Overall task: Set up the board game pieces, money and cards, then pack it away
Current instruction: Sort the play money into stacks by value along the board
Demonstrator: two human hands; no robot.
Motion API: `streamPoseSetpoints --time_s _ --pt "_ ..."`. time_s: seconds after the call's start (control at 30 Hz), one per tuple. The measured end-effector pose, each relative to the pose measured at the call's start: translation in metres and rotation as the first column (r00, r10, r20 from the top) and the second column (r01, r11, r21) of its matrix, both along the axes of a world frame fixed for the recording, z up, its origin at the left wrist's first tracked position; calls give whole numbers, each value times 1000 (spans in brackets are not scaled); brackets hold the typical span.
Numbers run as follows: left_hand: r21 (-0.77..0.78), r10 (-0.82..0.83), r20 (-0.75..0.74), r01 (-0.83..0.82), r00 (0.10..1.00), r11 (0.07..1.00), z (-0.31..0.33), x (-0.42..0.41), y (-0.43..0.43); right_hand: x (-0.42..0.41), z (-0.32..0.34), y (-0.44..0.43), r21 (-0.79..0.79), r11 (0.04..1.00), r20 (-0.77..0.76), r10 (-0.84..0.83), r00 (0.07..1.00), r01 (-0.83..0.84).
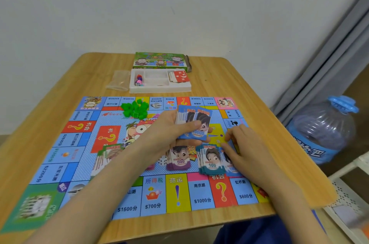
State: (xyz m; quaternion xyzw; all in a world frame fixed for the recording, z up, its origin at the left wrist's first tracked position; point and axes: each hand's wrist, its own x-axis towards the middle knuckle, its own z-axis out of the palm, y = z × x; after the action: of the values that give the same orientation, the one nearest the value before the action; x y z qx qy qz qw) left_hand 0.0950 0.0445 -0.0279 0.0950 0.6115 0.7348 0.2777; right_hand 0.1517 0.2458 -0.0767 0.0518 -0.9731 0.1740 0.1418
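Blue notes, a thick fanned wad, sit in the left hand: fingers curled under, thumb pressed on top, held just above the middle of the board. Right hand is down by the 100s, fingers half curled with thumb and forefinger close together; I can't tell whether it has a note pinched or is empty. Only one view, from the head, so that's all I've got. Money is mid-sort: 500s beside the 100s, a green pile partly behind the left forearm, a die just left of the 500s. Green houses heaped at the board's far side. Tray beyond the board holds the pawns and red cards; box behind it, a clear bag to its left. Risks, as I read it: the wad is loosely squared, so peeling notes one-handed could let the top ones slide off and scatter into the sorted piles, mixing denominations. The 100s are already splayed with the right hand on top of them, so a drag on the way out would smear them. The left forearm crosses over the green pile and could sweep it or knock the die. The board is thin paper on smooth wood, so a wrist pull would probably shift it and everything on it.
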Motion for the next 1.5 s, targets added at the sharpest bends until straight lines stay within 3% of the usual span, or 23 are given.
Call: streamPoseSetpoints --time_s 0.23,0.33,0.4,0.5,0.6,0.73,0.8,0.87,0.97,1.07,1.2,1.5 --pt "-3 5 -5 -5 1000 1000 -1 -1 -1 0 0 0 -67 998 3 -9 1000 9" --pt "-31 10 -9 -10 1000 999 -1 -1 -1 4 6 -4 -313 950 -87 -24 996 -4" --pt "-54 2 -19 -3 1000 999 -2 0 0 9 14 -8 -431 893 -157 68 985 -131" --pt "-84 -15 -44 11 999 996 -3 1 1 13 18 -12 -433 826 -183 312 932 -361" --pt "-102 -42 -79 34 996 994 -2 2 2 12 15 -11 -458 795 -135 380 915 -398" --pt "-81 -82 -65 77 995 994 0 4 1 11 16 -11 -439 829 -200 284 938 -345" --pt "-54 -110 -57 107 992 993 1 5 1 11 21 -12 -502 811 -280 177 943 -301" --pt "-43 -112 -67 109 991 993 2 5 0 13 26 -11 -628 746 -311 22 950 -223" --pt "-33 -87 -70 85 994 996 4 5 -1 14 30 -10 -794 604 -208 -159 965 -71" --pt "-25 -71 -69 69 995 997 4 4 -1 11 26 -8 -755 654 -83 -172 982 50" --pt "-36 -72 -77 69 994 997 4 5 -1 7 20 -7 -661 744 10 -114 993 93" --pt "-59 -67 -61 64 996 996 4 4 0 5 16 -8 -509 856 55 -66 996 85"
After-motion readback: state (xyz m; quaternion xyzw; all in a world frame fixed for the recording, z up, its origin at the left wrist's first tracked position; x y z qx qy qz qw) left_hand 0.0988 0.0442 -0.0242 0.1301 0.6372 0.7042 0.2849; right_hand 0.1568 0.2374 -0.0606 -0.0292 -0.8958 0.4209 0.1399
